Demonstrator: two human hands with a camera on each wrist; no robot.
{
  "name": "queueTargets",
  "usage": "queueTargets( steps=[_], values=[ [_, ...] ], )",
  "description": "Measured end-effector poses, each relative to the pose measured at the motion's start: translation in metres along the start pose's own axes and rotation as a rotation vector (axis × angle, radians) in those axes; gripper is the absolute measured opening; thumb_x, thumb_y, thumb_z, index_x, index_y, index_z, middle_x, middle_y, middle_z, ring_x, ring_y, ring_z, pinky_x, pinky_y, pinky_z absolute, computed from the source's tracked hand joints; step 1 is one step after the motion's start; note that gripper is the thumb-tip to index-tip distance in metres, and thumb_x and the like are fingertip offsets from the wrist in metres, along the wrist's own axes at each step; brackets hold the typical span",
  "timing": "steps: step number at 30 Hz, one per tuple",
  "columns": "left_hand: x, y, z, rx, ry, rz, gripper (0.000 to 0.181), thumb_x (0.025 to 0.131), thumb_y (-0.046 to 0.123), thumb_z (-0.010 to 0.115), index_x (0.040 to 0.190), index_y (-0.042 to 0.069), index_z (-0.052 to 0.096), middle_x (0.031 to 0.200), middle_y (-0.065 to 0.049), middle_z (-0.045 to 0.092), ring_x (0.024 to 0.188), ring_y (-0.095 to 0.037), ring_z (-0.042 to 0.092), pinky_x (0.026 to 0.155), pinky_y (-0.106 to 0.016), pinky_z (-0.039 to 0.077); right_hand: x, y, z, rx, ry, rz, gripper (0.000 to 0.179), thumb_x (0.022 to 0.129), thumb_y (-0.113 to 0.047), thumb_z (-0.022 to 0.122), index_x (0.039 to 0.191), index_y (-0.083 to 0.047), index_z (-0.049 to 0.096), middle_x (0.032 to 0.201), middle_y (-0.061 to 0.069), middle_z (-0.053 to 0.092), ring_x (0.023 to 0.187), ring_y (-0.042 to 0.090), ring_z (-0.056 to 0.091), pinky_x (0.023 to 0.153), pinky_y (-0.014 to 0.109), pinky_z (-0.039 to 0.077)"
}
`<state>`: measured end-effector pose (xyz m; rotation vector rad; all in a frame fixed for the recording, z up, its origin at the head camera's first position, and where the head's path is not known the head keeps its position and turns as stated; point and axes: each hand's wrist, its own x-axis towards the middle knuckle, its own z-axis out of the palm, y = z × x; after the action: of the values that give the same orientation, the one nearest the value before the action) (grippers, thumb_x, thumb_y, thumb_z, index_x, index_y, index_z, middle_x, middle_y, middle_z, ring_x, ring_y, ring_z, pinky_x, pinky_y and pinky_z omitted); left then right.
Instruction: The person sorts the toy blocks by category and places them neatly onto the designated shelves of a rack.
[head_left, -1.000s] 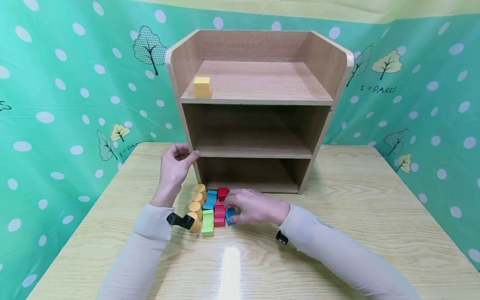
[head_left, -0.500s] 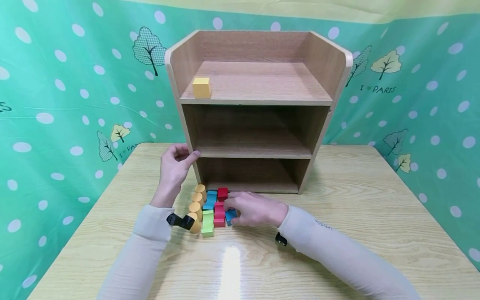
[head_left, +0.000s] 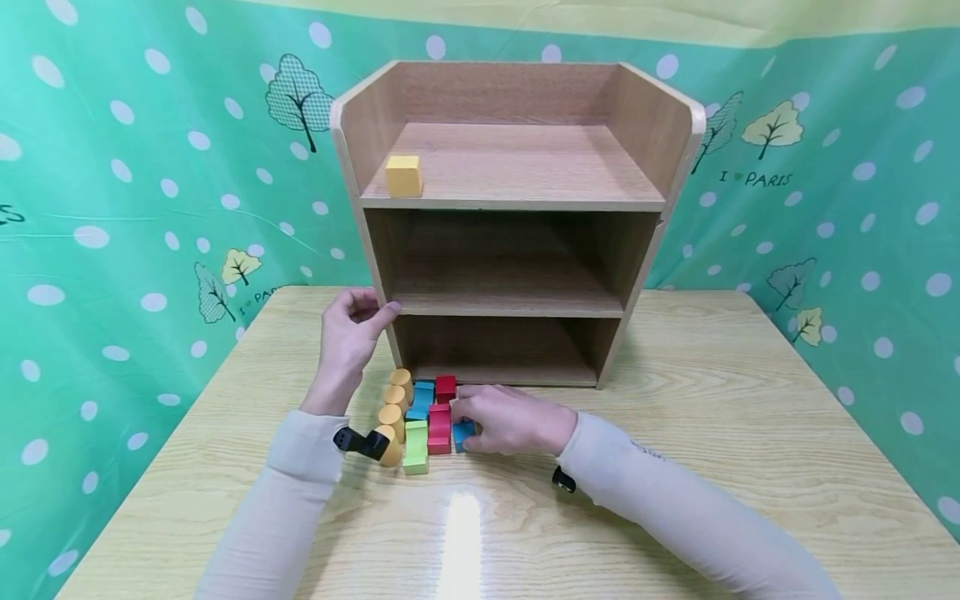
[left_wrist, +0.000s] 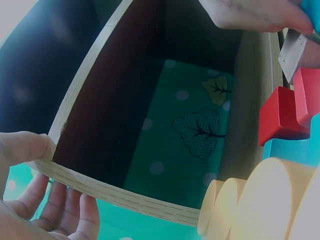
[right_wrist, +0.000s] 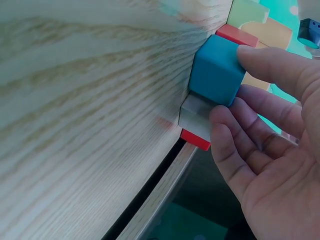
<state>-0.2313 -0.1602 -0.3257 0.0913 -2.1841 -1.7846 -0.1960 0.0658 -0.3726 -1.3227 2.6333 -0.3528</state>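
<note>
While our right hand (head_left: pixel 517 419) pinches a blue block (right_wrist: pixel 217 67) between thumb and fingers, our left hand (head_left: pixel 348 337) grips the side edge of the shelf (head_left: pixel 517 167), thumb in front and fingers around the outside. The blue block sits low under the right grip, apparently on the table (head_left: pixel 697 358). Just beyond that grip, toward the shelf, a pale block (right_wrist: pixel 195 116) sits right beside it. Left of the grip lies a long red block (head_left: pixel 439 429), then a green block (head_left: pixel 416 447) nearer to us; a small red block (head_left: pixel 446 388) is farther off, and a row of yellow round blocks (head_left: pixel 392 414) runs below the left hand. Well above both grips, a yellow cube (head_left: pixel 405 177) stands on top of the shelf.

We judge the step in hand to be handling the blue block, though we cannot tell whether we are setting it down or picking it up. Either way, the next move calls for care with close neighbours: a straight lift, or a gentle parting of the fingers, so that nothing beside the grip gets nudged.
</note>
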Motion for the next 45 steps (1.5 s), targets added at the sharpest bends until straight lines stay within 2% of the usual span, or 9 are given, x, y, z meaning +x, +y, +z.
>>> queueTargets(
  steps=[10,17,26,31,45],
  values=[
    [-0.0003,-0.0013,-0.0010,0.012,-0.007,0.001,0.042,0.084,0.027,0.074,0.115,0.006,0.055,0.108,-0.008,0.056,0.099,-0.021,0.052,0.085,-0.027,0.046,-0.0036,-0.0021,0.0006,0.016,-0.010,0.017,0.040,0.081,-0.027,0.077,0.118,-0.016,0.065,0.110,-0.005,0.058,0.090,0.006,0.052,0.080,0.018,0.048],
    [0.0004,-0.0015,-0.0004,0.012,-0.002,-0.002,0.041,0.084,0.026,0.075,0.114,0.006,0.055,0.107,-0.007,0.056,0.098,-0.021,0.052,0.083,-0.027,0.046,-0.0042,-0.0012,0.0015,-0.008,0.001,0.009,0.038,0.080,-0.027,0.078,0.114,-0.016,0.066,0.105,-0.006,0.058,0.086,0.005,0.051,0.077,0.017,0.048],
    [0.0013,-0.0009,0.0005,0.004,0.000,-0.006,0.040,0.084,0.025,0.075,0.114,0.006,0.056,0.107,-0.007,0.057,0.098,-0.021,0.052,0.083,-0.027,0.046,-0.0073,0.0003,-0.0008,0.008,-0.016,-0.004,0.047,0.080,-0.025,0.079,0.123,-0.016,0.061,0.113,-0.004,0.057,0.094,0.007,0.052,0.087,0.021,0.048],
    [0.0017,-0.0003,0.0005,0.000,0.000,-0.002,0.040,0.084,0.025,0.075,0.113,0.005,0.056,0.106,-0.007,0.057,0.097,-0.021,0.052,0.083,-0.026,0.046,-0.0073,0.0019,-0.0007,0.014,-0.017,-0.008,0.046,0.080,-0.023,0.078,0.122,-0.016,0.062,0.114,-0.004,0.056,0.096,0.007,0.052,0.088,0.021,0.048],
    [0.0005,-0.0011,0.0004,-0.001,0.001,0.005,0.040,0.084,0.025,0.074,0.114,0.005,0.056,0.106,-0.007,0.056,0.098,-0.021,0.052,0.082,-0.027,0.046,-0.0062,0.0024,0.0017,0.034,-0.017,-0.008,0.045,0.080,-0.025,0.078,0.121,-0.017,0.062,0.112,-0.005,0.057,0.093,0.006,0.052,0.084,0.019,0.048]
  ],
)
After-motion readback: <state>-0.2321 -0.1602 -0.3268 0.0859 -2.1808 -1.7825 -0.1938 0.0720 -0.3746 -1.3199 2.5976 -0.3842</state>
